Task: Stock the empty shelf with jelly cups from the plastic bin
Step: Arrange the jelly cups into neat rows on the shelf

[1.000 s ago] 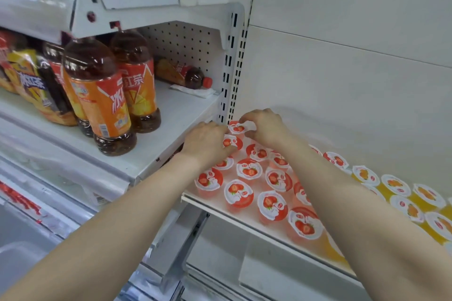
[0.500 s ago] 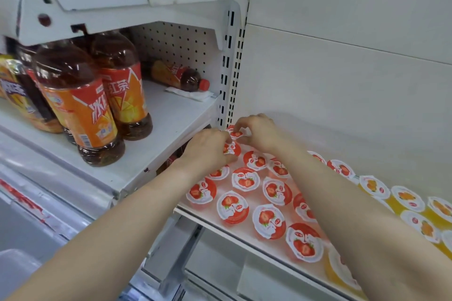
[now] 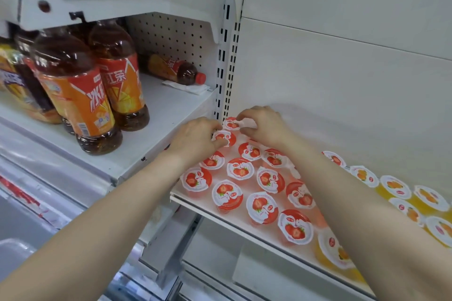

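Several red strawberry jelly cups (image 3: 241,169) stand in rows on the white shelf (image 3: 241,221). Several orange jelly cups (image 3: 395,187) fill its right part. At the shelf's back left corner my left hand (image 3: 195,139) pinches a strawberry cup (image 3: 223,137). Just behind it my right hand (image 3: 265,127) pinches another strawberry cup (image 3: 232,124) against the upright post. The plastic bin is not in view.
Left of the post (image 3: 226,61) a higher shelf (image 3: 156,127) carries tall iced-tea bottles (image 3: 73,90), one bottle lying down (image 3: 176,71) at the back and a white paper slip (image 3: 188,87). A plain white back panel (image 3: 342,105) rises behind the cups.
The view has shifted slightly left and down. Both hands stay at the back left corner, each keeping its cup, with small finger adjustments.
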Tool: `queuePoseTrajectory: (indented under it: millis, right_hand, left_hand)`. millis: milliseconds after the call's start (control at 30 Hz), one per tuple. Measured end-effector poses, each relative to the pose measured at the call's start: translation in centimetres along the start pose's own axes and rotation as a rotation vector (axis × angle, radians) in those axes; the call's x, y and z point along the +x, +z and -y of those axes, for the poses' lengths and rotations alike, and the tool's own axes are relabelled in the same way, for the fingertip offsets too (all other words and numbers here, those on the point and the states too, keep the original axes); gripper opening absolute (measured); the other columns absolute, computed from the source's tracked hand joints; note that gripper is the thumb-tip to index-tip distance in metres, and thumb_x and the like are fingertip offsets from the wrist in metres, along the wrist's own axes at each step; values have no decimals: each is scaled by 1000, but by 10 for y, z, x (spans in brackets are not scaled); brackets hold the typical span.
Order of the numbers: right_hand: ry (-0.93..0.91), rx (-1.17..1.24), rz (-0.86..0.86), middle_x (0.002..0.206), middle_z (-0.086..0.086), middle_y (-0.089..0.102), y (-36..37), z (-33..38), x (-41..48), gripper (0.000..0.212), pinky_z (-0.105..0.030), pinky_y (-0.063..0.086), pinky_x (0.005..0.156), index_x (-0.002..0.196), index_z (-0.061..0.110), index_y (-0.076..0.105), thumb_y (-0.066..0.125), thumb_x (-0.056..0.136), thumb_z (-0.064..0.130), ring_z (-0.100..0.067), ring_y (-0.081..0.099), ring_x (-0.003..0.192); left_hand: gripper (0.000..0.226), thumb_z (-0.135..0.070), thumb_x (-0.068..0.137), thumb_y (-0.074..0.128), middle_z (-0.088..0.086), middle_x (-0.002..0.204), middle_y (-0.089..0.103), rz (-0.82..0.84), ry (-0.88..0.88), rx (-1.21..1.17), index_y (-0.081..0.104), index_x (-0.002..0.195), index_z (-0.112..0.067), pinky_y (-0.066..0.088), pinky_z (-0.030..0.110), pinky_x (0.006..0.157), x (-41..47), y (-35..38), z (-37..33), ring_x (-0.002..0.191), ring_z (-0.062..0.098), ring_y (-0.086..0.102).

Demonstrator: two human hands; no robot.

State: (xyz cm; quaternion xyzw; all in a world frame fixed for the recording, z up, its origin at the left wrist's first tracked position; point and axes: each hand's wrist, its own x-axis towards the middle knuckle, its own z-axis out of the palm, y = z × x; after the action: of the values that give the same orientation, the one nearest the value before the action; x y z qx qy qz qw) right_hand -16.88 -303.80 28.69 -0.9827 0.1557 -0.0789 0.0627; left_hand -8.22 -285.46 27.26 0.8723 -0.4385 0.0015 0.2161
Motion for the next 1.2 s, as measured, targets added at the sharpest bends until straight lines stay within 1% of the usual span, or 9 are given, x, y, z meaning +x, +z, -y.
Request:
queuePoseTrajectory:
  millis: [133,233,367,533,700,867,967,1033,1200]
  right_hand:
    - [-7,0,-13,117,3,64,-8,2,-30,31,-42,43,95,122,30,61,60,92,35,-23,51,111]
    - [-29,-7,1,110,4,67,-9,7,-54,28,-41,45,91,118,29,65,62,91,34,-22,53,105]
    - [-49,22,-7,102,10,69,-6,19,-81,24,-43,46,90,110,33,70,60,88,37,-20,54,100]
    - [-33,-19,-4,113,7,68,-5,28,-101,25,-40,43,93,110,31,70,62,87,39,-23,52,107]
    - [1,-7,-23,116,5,68,-4,30,-108,33,-47,45,94,111,33,69,57,84,47,-25,54,109]
    - [7,48,-64,106,8,70,-4,34,-125,38,-48,45,91,107,33,70,48,83,54,-24,55,106]
    - [17,91,-87,103,10,69,1,41,-138,22,-42,44,90,105,33,70,58,90,43,-20,51,104]
    - [13,95,-83,100,12,69,5,41,-143,21,-43,43,91,106,35,70,58,90,42,-18,50,102]
    - [59,122,-90,97,11,65,8,47,-156,21,-40,43,90,107,31,70,60,90,37,-18,47,104]
  left_hand:
    - [45,-57,84,63,-7,109,66,144,-4,72,64,119,-29,51,33,83,-19,-21,4,96,15,60]
    - [58,-62,78,67,-6,120,63,273,-21,95,59,127,-32,49,32,87,-32,-27,2,106,17,59]
    - [60,-57,80,68,-3,130,59,246,3,141,55,133,-30,44,30,86,-35,-22,-2,116,20,55]
    - [55,-53,80,69,-2,125,63,180,3,91,60,128,-27,42,28,79,-35,-13,-5,110,20,58]
    - [55,-57,80,67,-3,121,65,129,16,57,60,126,-28,48,32,85,-42,-16,-1,107,19,59]
    - [39,-56,81,65,-8,97,66,13,65,19,66,109,-29,49,31,73,-63,-29,9,90,15,60]
    - [44,-62,77,66,-10,101,65,158,101,30,63,111,-33,48,32,78,-78,-39,14,94,14,59]
    - [50,-63,75,67,-12,107,62,275,122,73,62,116,-36,45,31,80,-81,-39,17,95,12,55]
    - [42,-49,75,71,-8,116,63,249,154,54,65,115,-39,45,32,80,-87,-31,27,96,12,53]
